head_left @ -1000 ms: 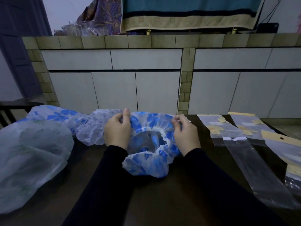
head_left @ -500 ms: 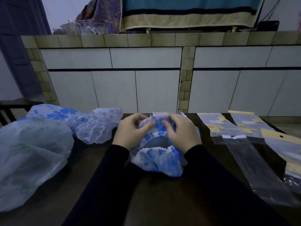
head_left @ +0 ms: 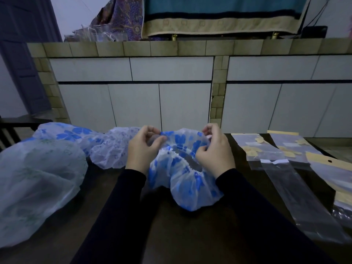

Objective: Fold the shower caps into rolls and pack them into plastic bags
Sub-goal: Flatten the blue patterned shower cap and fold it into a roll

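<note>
Seen from the head camera, looking down at a dark wooden tabletop [head_left: 182, 235] with tiled cabinets behind.

Risks, as judged from here: thin, slippery film sliding out of a fingertip pinch; elastic rim springing back and undoing any fold; trapped air puffing the cap up, so the roll turning out too fat for a narrow bag; uneven pull from the two sides giving a crooked fold. Dim light, so fine creases hard to make out.

Centre: translucent white plastic shower cap with blue flower print [head_left: 182, 168], gathered elastic opening facing up, lower half resting on the tabletop near the front edge, upper rim lifted. Left hand [head_left: 142, 149] with fingers curled, thumb and fingertips pinching the cap's far left rim. Right hand [head_left: 215, 151] likewise curled, pinching the far right rim. Each grip closed tight on the film, only a small gap inside the curl of the fingers; hands apart, with the cap's opening stretched between them. Black sleeves [head_left: 257, 216] running down to the bottom edge.

Left: a heap of further shower caps, pale blue-flowered [head_left: 72, 132] and a large cloudy greenish one [head_left: 38, 187], touching one another, just beside the held cap.

Right: long clear plastic bags with yellow card headers [head_left: 304, 197], lying flat, well apart from the hands. No cap yet visible inside any bag.
</note>
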Available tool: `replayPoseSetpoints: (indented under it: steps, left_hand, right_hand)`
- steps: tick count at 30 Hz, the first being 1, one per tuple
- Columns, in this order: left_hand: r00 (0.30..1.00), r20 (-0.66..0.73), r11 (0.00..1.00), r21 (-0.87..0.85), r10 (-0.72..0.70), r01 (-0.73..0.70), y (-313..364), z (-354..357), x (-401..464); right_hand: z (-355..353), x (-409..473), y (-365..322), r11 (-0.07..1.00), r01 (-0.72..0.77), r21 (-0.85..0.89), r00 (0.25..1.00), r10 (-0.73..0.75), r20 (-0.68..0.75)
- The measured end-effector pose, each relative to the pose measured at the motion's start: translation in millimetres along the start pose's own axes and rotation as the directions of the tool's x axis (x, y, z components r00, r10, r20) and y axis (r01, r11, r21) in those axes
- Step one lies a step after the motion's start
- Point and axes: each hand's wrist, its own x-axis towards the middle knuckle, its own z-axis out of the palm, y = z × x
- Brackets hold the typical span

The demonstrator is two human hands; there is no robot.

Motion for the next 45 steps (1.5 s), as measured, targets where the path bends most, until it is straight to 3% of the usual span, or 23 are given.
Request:
replayPoseSetpoints:
  steps: [3, 5, 9, 12, 14, 16, 18, 20, 23, 25, 28, 30, 33, 36, 40, 42, 45]
  left_hand:
    - [0.996, 0.049, 0.997, -0.03, 0.073, -0.072, 9.7, -0.5, -5.2]
    - [0.992, 0.07, 0.994, -0.049, 0.104, -0.101, 14.8, 2.1, -7.9]
    - [0.992, 0.067, 0.988, -0.115, 0.108, -0.1, 17.1, 4.0, -7.9]
    - [0.958, 0.268, 0.989, -0.082, -0.099, 0.125, 15.9, 1.6, -8.4]
    - [0.861, 0.436, 0.957, 0.006, -0.262, 0.289, 12.3, 0.4, -8.5]
    - [0.788, 0.505, 0.935, 0.183, -0.354, 0.303, 7.4, -1.1, -8.9]
    - [0.787, 0.479, 0.915, 0.296, -0.39, 0.273, 1.8, -2.6, -6.3]
    - [0.867, 0.355, 0.917, 0.32, -0.35, 0.239, -4.1, -4.2, -3.3]
    - [0.976, 0.092, 0.951, 0.261, -0.197, 0.167, -11.1, -3.8, -0.1]
    - [0.99, 0.073, 0.977, 0.185, -0.123, 0.107, -7.6, 0.1, -1.9]
    - [0.985, 0.169, 0.987, 0.156, 0.022, -0.049, -4.3, 3.0, -4.6]
    - [0.977, 0.202, 0.987, 0.128, 0.068, -0.095, -3.4, 3.3, -3.9]
    - [0.985, 0.17, 0.984, -0.18, 0.024, 0.007, 6.4, 5.6, -6.8]
    - [0.991, 0.127, 0.936, -0.343, -0.037, 0.079, 13.4, 6.5, -10.5]
    - [0.964, 0.264, 0.999, -0.02, -0.025, 0.031, 8.5, 12.5, -16.5]
    - [0.965, 0.247, 0.988, 0.145, -0.082, 0.047, 4.3, 17.1, -16.6]
    - [0.97, 0.15, 0.962, 0.225, -0.192, 0.155, -1.9, 14.6, -12.0]
  right_hand:
    - [-3.3, 0.7, -10.8, 0.981, 0.194, 0.007, 0.981, -0.195, 0.025]
    - [-4.3, 6.3, -16.0, 0.932, 0.313, -0.183, 0.95, -0.308, 0.055]
    - [0.6, 15.0, -15.5, 0.864, 0.347, -0.366, 0.934, -0.283, 0.218]
    - [6.0, 16.4, -8.6, 0.839, 0.26, -0.478, 0.965, -0.243, 0.099]
    - [7.6, 16.8, -2.3, 0.86, 0.206, -0.467, 0.965, -0.257, -0.048]
    - [6.2, 16.5, 3.9, 0.865, 0.167, -0.473, 0.954, -0.262, -0.142]
    - [5.2, 15.3, 10.2, 0.851, 0.128, -0.509, 0.969, -0.217, -0.119]
    - [2.8, 13.4, 13.4, 0.847, 0.094, -0.523, 0.978, -0.177, -0.11]
    - [-1.0, 11.8, 12.1, 0.885, -0.015, -0.466, 0.994, -0.036, -0.101]
    - [1.0, 9.7, 11.8, 0.868, -0.05, -0.494, 0.999, 0.04, -0.032]
    - [5.8, 6.1, 9.3, 0.839, 0.118, -0.532, 0.992, -0.077, 0.098]
    - [5.3, 4.6, 3.1, 0.864, 0.29, -0.411, 0.957, -0.249, 0.151]
    - [4.2, 4.9, 1.0, 0.926, 0.358, -0.122, 0.928, -0.338, 0.16]
    - [6.1, 6.2, 8.9, 0.938, 0.336, -0.08, 0.941, -0.331, 0.072]
    - [4.4, 10.0, 12.6, 0.973, 0.228, -0.028, 0.972, -0.229, -0.043]
    - [2.6, 9.7, 12.9, 0.985, 0.171, -0.02, 0.984, -0.172, -0.042]
    - [3.0, 9.2, 15.7, 0.994, 0.091, -0.056, 0.996, -0.092, -0.019]
